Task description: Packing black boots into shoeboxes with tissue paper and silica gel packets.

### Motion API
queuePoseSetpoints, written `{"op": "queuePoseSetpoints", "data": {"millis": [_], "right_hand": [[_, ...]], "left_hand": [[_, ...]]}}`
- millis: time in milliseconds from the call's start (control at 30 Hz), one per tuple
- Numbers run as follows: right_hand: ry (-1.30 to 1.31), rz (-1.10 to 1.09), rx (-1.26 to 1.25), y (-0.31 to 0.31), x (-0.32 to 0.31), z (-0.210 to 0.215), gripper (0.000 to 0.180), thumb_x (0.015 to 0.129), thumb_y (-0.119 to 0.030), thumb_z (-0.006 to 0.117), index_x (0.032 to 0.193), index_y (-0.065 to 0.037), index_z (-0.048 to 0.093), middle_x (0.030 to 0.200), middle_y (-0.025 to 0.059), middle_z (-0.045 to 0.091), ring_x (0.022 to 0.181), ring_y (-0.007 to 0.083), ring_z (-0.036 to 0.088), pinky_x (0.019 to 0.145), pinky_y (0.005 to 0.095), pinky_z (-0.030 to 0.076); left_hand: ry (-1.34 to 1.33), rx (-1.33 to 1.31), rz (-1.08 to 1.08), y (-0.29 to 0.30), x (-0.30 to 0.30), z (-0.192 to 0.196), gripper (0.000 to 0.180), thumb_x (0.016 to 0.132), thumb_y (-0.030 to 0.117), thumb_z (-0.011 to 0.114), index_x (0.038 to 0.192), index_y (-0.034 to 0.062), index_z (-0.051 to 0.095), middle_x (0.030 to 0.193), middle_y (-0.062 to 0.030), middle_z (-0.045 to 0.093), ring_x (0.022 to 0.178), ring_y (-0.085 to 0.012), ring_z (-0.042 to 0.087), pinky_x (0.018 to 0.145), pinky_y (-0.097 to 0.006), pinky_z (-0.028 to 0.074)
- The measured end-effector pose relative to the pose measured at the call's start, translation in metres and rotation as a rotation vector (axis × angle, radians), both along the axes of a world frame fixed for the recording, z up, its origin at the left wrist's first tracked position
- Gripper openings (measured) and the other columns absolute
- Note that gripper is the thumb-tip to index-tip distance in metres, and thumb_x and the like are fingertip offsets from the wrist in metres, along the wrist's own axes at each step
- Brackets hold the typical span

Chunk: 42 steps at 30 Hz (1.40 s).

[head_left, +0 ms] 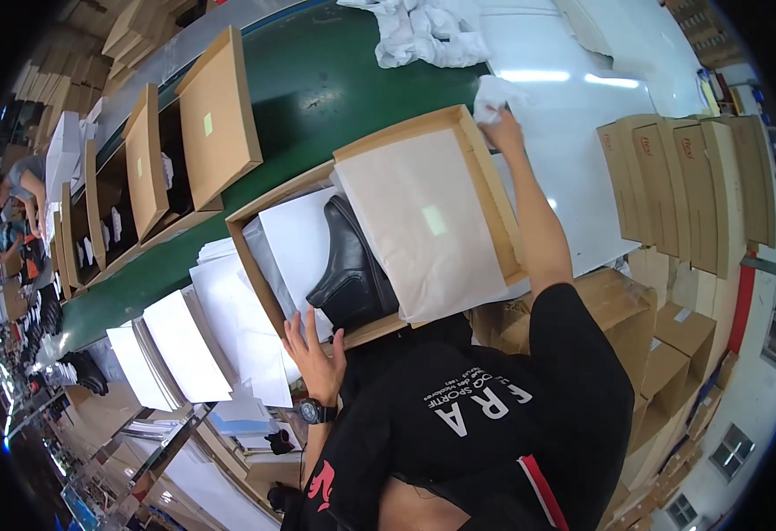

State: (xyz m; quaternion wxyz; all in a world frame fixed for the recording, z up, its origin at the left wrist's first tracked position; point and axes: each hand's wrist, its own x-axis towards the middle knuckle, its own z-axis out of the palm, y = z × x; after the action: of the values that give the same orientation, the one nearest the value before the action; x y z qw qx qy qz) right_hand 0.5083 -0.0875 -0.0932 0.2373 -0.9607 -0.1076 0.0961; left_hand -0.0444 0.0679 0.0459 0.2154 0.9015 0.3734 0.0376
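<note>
An open cardboard shoe box (265, 305) lies before me on the green work surface. In its left part a black ankle boot (350, 270) rests on its side on white paper (295, 232). A tan panel (423, 257) with a pale sticker covers the right part; I cannot tell whether it is lid or paper. My left hand (319, 365), with a watch at the wrist, has its fingers spread at the box's near edge by the boot and holds nothing. Stretched past the box's far right corner, my right hand (503, 133) has its fingers closed on crumpled white tissue paper (498, 94).
Open boxes (153, 164) with raised flaps line the green surface (304, 75) at left. Crumpled white paper (432, 34) lies at the back. White sheets (242, 310) are stacked left of my box. Folded cartons (684, 181) stand at right. People (27, 190) work far left.
</note>
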Motion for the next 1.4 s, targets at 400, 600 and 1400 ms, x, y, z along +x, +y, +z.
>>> {"op": "queuePoseSetpoints", "data": {"millis": [400, 600, 1400], "right_hand": [[0.718, 0.456, 1.276, 0.007, -0.261, 0.251, 0.037, 0.092, -0.014, 0.058, 0.125, 0.002, 0.060, 0.113, 0.0081, 0.064, 0.105, 0.0128, 0.060, 0.091, 0.0273, 0.048], [0.368, -0.019, 1.359, 0.037, -0.335, 0.222, 0.031, 0.105, -0.027, 0.055, 0.116, 0.000, 0.064, 0.098, 0.0052, 0.067, 0.089, 0.0103, 0.062, 0.081, 0.0234, 0.048], [0.411, 0.361, 0.766, 0.040, -0.434, 0.210, 0.057, 0.085, -0.022, 0.080, 0.133, -0.005, 0.056, 0.112, 0.0096, 0.068, 0.098, 0.0195, 0.067, 0.079, 0.0301, 0.056]], "left_hand": [[-1.145, -0.776, -0.255, 0.054, 0.144, 0.077, 0.074, 0.104, 0.055, 0.039, 0.151, -0.0018, 0.036, 0.152, -0.0173, 0.041, 0.138, -0.0263, 0.044, 0.112, -0.039, 0.036], [-1.236, -0.802, 0.046, 0.029, 0.138, 0.076, 0.044, 0.109, 0.037, 0.040, 0.100, 0.0001, 0.062, 0.092, -0.0029, 0.061, 0.086, -0.0111, 0.053, 0.080, -0.026, 0.044], [-1.104, -0.952, 0.207, 0.008, 0.025, 0.015, 0.036, 0.101, 0.025, 0.063, 0.123, -0.0035, 0.063, 0.104, -0.0055, 0.069, 0.089, -0.0080, 0.061, 0.078, -0.024, 0.050]]}}
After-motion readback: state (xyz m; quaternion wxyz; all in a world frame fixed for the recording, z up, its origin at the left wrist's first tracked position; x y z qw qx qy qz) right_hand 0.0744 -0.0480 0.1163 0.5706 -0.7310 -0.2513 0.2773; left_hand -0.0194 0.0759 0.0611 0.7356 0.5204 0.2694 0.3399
